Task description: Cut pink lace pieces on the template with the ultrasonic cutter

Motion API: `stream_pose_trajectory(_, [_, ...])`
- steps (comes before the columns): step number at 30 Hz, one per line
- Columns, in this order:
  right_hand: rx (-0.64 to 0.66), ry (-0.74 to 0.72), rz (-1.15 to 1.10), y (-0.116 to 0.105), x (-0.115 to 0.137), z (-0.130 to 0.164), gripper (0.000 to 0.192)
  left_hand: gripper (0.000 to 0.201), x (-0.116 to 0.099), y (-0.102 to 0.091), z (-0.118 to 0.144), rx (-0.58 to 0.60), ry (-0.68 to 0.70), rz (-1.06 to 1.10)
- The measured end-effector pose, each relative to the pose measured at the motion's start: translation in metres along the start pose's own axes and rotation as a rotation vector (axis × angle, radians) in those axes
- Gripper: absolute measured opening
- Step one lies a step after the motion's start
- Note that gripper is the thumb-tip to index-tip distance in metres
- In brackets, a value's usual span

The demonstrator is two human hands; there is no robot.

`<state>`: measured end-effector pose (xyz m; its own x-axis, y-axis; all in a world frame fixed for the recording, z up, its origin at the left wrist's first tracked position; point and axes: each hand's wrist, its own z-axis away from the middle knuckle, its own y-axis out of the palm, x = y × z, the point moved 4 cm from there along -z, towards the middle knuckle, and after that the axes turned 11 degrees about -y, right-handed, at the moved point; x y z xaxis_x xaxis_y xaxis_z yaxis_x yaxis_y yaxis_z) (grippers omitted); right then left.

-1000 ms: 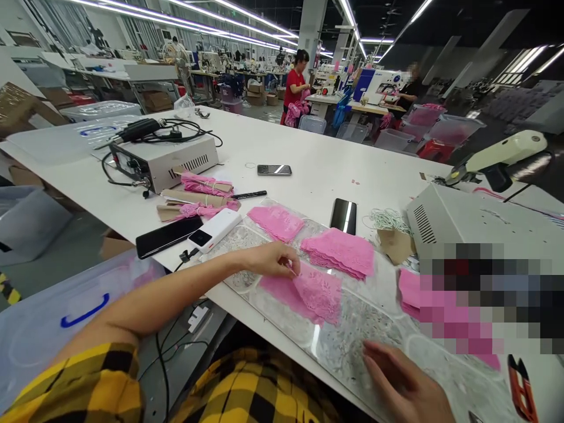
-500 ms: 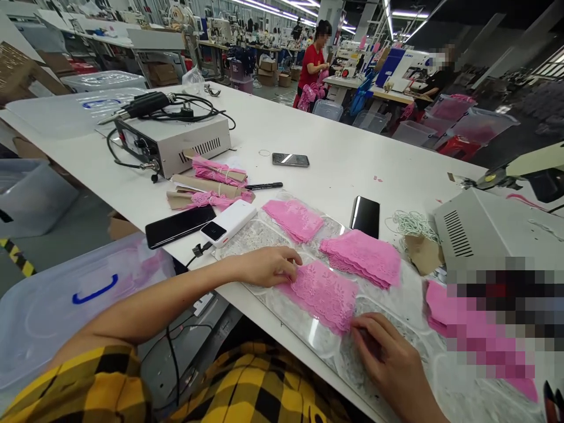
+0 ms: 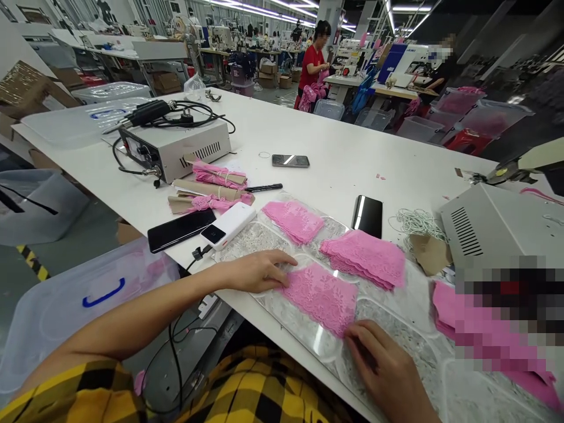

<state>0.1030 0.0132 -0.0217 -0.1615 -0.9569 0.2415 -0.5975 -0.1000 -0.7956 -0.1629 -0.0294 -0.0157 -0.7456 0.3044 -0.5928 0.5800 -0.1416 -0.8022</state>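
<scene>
both our hands, left hand (image 3: 259, 271) and right hand (image 3: 383, 370), press flat, gripping nothing, on pink lace piece (image 3: 321, 295) beside the lace stack (image 3: 363, 257), smoothing before stacking.

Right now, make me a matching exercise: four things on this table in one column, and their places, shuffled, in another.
Things:
1. left hand
2. white power bank
3. black pen
4. pink lace stack

Places:
A. beside the long black phone
B. right of the flat lace piece, beyond it
C. on the left edge of the flat lace piece
D. next to the cardboard bundles

Pairs: 1-C, 2-A, 3-D, 4-B
</scene>
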Motion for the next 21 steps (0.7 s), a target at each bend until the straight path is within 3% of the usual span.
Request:
stream_pose_trajectory(5, [-0.008, 0.006, 0.016, 0.004, -0.002, 0.002, 0.01, 0.021, 0.0, 0.001, 0.006, 0.054, 0.0, -0.022])
stream_pose_trajectory(9, [-0.011, -0.007, 0.005, 0.009, -0.005, 0.003, 0.011, 0.015, 0.001, 0.005, 0.007, -0.027, 0.014, -0.023])
stream_pose_trajectory(12, [0.025, 0.069, -0.129, 0.008, -0.007, 0.001, 0.014, 0.018, -0.002, 0.001, 0.005, -0.047, -0.02, 0.024])
stream_pose_trajectory(17, [0.167, 0.321, -0.331, -0.007, -0.02, -0.022, 0.028, 0.011, -0.003, -0.03, -0.017, 0.017, -0.152, 0.142])
stream_pose_trajectory(19, [0.243, 0.367, -0.379, -0.012, -0.032, -0.043, 0.032, 0.009, 0.006, -0.046, -0.037, 0.03, -0.203, 0.137])
stream_pose_trajectory(21, [0.233, 0.4, -0.391, -0.018, -0.051, -0.07, 0.036, 0.009, 0.021, -0.065, -0.061, -0.013, -0.226, 0.119])
